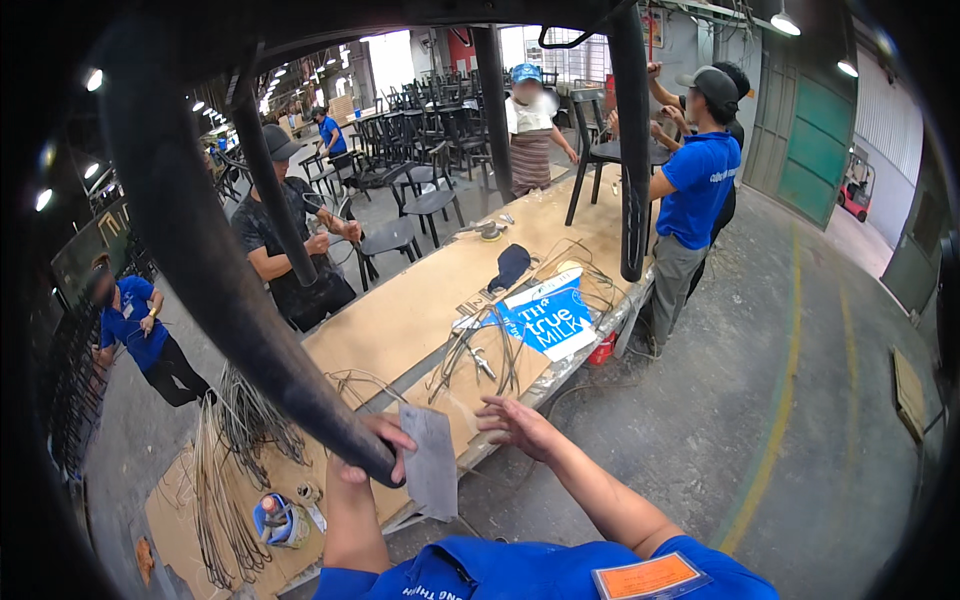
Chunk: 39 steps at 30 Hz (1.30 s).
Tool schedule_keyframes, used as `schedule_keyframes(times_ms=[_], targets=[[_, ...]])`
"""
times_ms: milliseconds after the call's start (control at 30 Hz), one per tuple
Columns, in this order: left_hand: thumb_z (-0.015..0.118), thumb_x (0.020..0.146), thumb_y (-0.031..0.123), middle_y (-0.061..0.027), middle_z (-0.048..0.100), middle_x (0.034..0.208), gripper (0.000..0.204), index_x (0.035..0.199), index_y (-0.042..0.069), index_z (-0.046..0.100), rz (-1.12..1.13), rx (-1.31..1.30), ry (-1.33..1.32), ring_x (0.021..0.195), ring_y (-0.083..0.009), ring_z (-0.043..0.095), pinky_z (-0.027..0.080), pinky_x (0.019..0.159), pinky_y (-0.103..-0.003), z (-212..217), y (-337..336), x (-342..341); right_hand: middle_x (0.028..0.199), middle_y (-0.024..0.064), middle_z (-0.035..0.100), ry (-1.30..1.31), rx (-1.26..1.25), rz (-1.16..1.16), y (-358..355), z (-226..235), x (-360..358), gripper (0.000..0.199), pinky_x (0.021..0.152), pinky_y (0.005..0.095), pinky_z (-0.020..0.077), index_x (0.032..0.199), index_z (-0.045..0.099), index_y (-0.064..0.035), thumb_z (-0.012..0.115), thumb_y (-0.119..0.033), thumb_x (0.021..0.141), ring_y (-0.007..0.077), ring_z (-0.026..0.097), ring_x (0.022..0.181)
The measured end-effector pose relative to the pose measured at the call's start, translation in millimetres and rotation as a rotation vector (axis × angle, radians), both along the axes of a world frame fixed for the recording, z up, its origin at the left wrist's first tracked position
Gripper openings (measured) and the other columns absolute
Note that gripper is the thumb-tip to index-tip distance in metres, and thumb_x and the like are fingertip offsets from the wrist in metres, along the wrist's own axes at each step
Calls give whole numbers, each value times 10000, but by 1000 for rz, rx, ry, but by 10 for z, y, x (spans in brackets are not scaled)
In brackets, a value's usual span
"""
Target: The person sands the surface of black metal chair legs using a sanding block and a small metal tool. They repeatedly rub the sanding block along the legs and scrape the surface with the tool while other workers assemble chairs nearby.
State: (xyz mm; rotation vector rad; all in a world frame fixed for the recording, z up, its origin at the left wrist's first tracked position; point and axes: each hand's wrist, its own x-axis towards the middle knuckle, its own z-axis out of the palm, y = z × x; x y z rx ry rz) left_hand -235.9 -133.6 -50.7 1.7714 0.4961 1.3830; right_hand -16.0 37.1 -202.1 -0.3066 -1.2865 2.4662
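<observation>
A black chair looms close in front, its dark underside along the top edge and its legs reaching down. My left hand is closed around the lower end of the nearest chair leg. A thin grey rectangular sheet sits against the fingers of that hand; whether they grip it too is unclear. To the right of the sheet, my right hand is open, fingers apart, holding nothing. Another chair leg comes down at the right. Whether the chair's legs rest on anything cannot be made out.
Cardboard covers the long table, with wire bundles, a blue-and-white printed sheet, a dark cap and a blue container on it. Co-workers handle chairs on both sides. Stacked black chairs fill the back; a forklift stands right.
</observation>
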Motion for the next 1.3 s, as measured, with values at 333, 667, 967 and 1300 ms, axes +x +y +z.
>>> schedule_keyframes(times_ms=[333,667,967,1300], targets=[[603,702,531,-81,583,547,660,996,-60,633,217,-54,-88,510,-155,562,445,653,-296,105,-339,413,1393,145,337,357,709,-17,-1209,1573,-42,715,1027,354,336,1457,110,-59,540,-203,905,237,389,1262],[699,728,541,-343,457,1166,726,1079,-78,557,201,-79,-247,495,-188,572,453,430,-237,46,-712,551,1343,140,433,329,494,0,-1217,1473,259,518,1014,348,346,1389,274,8,375,-171,914,204,493,1157],[790,721,305,-302,576,869,823,1278,-73,317,210,26,-486,555,-250,610,514,493,-294,47,-1548,695,1215,209,529,212,543,-576,-232,1560,1395,614,816,381,505,1365,277,-5,419,-105,776,295,597,1018],[822,668,79,-247,655,874,526,1092,-82,554,-190,-305,132,761,-332,676,567,664,-394,960,-2438,899,1196,86,526,33,949,-697,463,1250,1407,436,953,302,388,1349,362,-3,425,-242,990,154,499,1104]])
